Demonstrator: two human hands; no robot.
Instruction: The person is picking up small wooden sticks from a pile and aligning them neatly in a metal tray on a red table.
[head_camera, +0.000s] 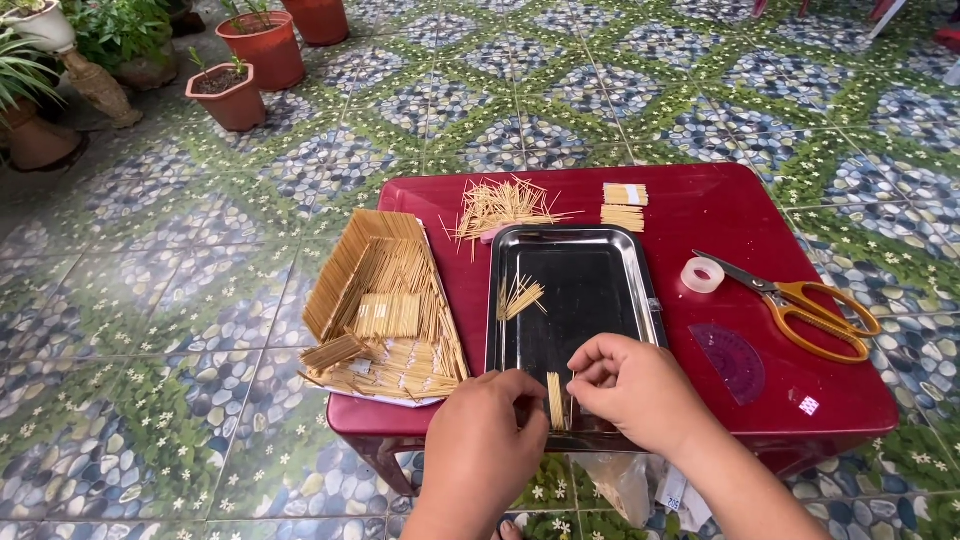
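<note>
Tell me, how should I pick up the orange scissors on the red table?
Take the scissors by the two orange handle loops, coming from the right side of the table. They lie flat with the loops toward the right edge and the dark blades pointing left at the tape roll. The loops are rounded, safe and clear of other things, so a grip there looks easiest.

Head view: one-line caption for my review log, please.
Both hands, left hand and right hand, pinch a small bundle of sticks over a metal tray on a red table.
</note>
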